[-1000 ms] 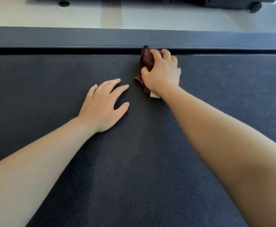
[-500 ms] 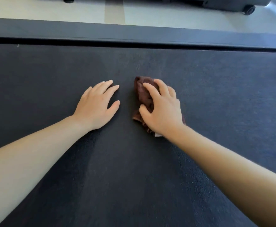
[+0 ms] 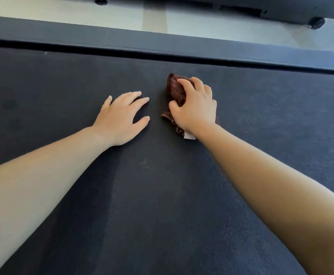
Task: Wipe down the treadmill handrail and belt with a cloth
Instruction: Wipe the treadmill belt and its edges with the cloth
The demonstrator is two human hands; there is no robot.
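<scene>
- The cloth (image 3: 175, 93), dark brown and bunched up, lies on the treadmill belt (image 3: 162, 205), closer to the far edge of the belt than to the near edge.
- Its long axis runs from the near edge to the far edge. The rounded end points to the side rail (image 3: 182, 47), and the other end comes out under the wrist.
- The right hand (image 3: 196, 109) presses the cloth down on the belt, with fingers and thumb curled around the bundle.
- The left hand (image 3: 120, 119) lies flat on the belt just beside the cloth, not touching it, fingers straight and a little spread.
- The belt is black and finely textured; a darker band runs along it between the two forearms.
- Behind the rail there is a pale floor (image 3: 63, 13) with a beige stripe (image 3: 154, 19), and the dark base of another machine (image 3: 281, 6) with a small black wheel (image 3: 317, 23).
- A small white tag (image 3: 189, 136) shows at the near end of the cloth; no writing on it can be read.
</scene>
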